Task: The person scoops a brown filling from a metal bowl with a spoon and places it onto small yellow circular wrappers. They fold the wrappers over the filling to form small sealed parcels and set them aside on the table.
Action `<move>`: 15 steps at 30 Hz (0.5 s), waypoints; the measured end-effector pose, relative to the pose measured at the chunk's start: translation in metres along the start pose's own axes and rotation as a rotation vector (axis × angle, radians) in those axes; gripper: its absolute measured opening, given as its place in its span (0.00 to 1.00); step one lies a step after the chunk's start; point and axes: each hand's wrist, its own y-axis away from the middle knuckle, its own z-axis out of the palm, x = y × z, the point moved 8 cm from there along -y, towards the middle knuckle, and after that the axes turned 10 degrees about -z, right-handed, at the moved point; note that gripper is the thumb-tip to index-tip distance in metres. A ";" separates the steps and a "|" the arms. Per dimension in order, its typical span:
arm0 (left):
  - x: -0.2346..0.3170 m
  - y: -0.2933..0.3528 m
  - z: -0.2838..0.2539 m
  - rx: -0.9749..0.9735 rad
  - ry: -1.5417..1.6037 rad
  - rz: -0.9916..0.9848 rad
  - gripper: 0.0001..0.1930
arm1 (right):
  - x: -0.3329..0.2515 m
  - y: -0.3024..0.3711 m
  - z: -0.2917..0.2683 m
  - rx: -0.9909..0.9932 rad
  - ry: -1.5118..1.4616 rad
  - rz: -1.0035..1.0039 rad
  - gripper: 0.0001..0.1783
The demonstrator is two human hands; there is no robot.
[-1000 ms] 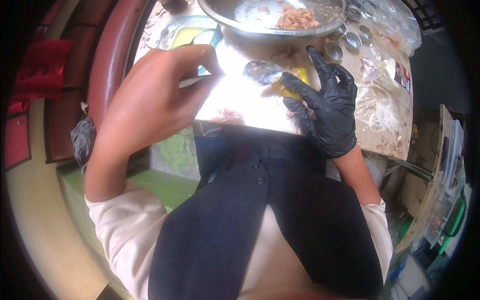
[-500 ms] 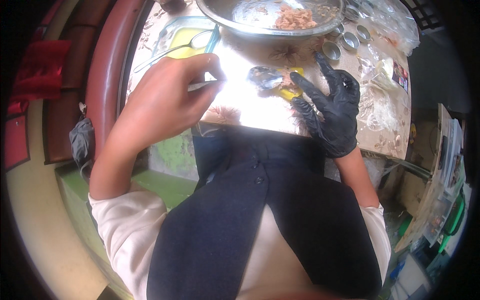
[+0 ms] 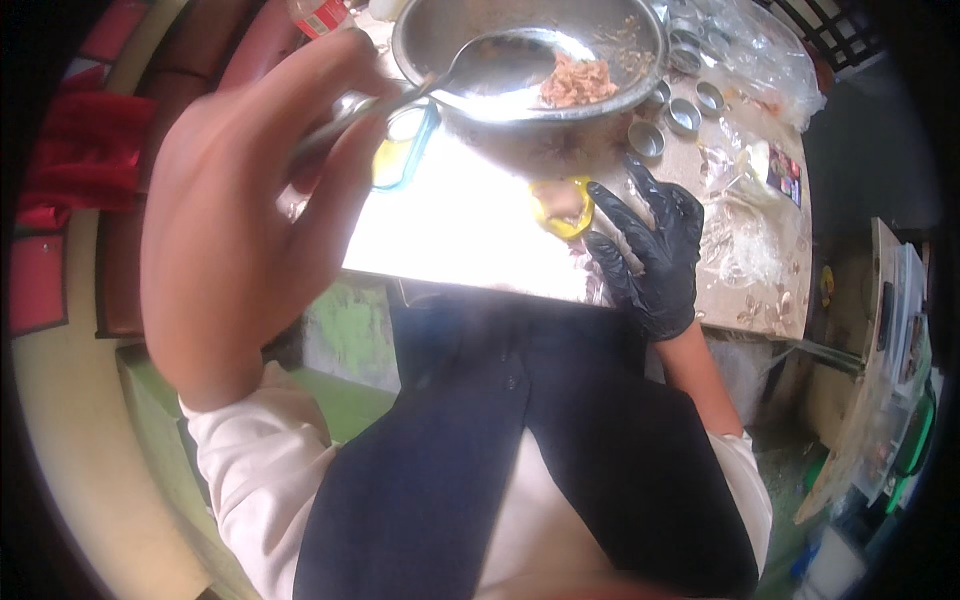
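Note:
My bare left hand is raised high and pinches the handle of a metal spoon. The spoon's bowl points right and overlaps the large metal bowl in view. A small yellow piece, perhaps dough or a wrapper, lies on the table with a pale brown filling on it. My right hand, in a black glove, rests beside it with fingers spread. The index fingertip is at the yellow piece's right edge; whether it touches I cannot tell. Glare washes out the table left of it.
Beyond stands the large metal bowl with brown shredded filling. A glass dish of yellow liquid is partly behind my left hand. Several small metal cups, clear plastic bags and crumpled plastic lie at the right.
My left hand has risen toward me and to the left, bringing the spoon up off the yellow piece. The filling stays there. My right hand stays beside it, fingers spread.

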 end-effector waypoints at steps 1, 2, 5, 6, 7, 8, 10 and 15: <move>0.012 -0.011 0.005 0.037 -0.115 0.157 0.11 | 0.002 -0.001 -0.002 0.013 -0.044 0.033 0.26; 0.017 -0.021 0.016 0.006 -0.229 0.221 0.11 | 0.004 -0.001 -0.004 0.025 -0.091 0.067 0.26; 0.025 -0.056 0.060 -0.100 -0.479 0.282 0.11 | 0.018 0.001 -0.005 0.111 -0.422 0.267 0.22; 0.030 -0.066 0.075 -0.142 -0.542 0.283 0.11 | 0.028 0.007 0.000 0.166 -0.675 0.440 0.21; 0.035 -0.073 0.090 -0.244 -0.573 0.294 0.08 | 0.035 0.013 0.009 0.136 -0.840 0.587 0.28; 0.039 -0.081 0.104 -0.351 -0.598 0.309 0.05 | 0.036 0.014 0.011 0.121 -0.883 0.613 0.37; 0.057 -0.089 0.126 -0.436 -0.614 0.388 0.07 | 0.040 0.017 0.020 0.171 -1.217 0.710 0.37; 0.090 -0.086 0.149 -0.418 -0.514 0.584 0.07 | 0.044 0.016 0.026 0.169 -1.419 0.758 0.35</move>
